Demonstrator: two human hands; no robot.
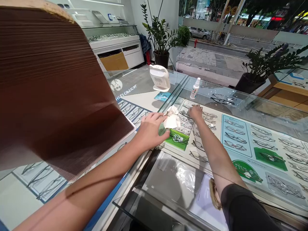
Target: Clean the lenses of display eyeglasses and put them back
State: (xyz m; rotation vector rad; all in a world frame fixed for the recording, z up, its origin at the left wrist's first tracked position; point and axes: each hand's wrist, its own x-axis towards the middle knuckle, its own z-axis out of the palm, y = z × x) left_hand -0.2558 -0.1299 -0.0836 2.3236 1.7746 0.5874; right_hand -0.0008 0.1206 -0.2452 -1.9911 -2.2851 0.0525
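My left hand (150, 132) rests on the glass counter top (240, 106), fingers closed round a crumpled white cloth (172, 118). My right hand (195, 112) reaches farther over the same glass, fingers curled down on the surface beside the cloth; what its fingertips touch I cannot make out. Under the glass lie rows of eyeglasses (234, 139) on display cards, and a pair of dark-framed glasses (220, 98) lies on top of the glass beyond my right hand. A small white spray bottle (194, 88) stands upright on the glass just past both hands.
A large brown hat brim (48, 83) blocks the upper left of the view. A white boxy device (160, 78) stands on the counter at the back. Potted plants (161, 38) stand on the floor behind. An open drawer (178, 183) shows below the counter edge near me.
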